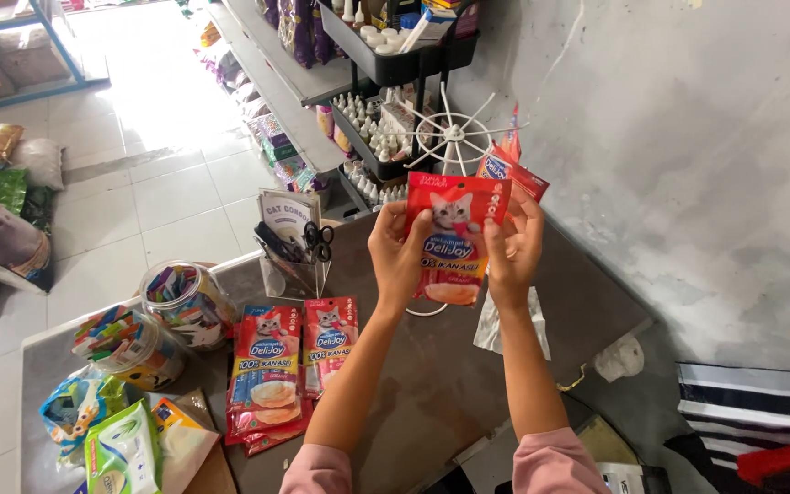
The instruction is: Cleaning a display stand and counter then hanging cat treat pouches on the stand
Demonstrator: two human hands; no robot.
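Spreading below the fingers, a dark grey counter top (432,384) carries a stack of red glossy cat-treat pouches (290,370), laid flat and well left of them. Left hand (399,252) and right hand (512,245) pinch one red pouch (454,240) by its side edges, upright, face readable, just under a white wire display rack (454,137).

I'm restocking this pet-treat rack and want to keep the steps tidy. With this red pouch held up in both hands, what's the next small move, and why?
Probably lift the red pouch toward a free arm of the white wire rack. The left hand and right hand pinch its sides just below the rack, where another red pouch already hangs; more lie on the counter.
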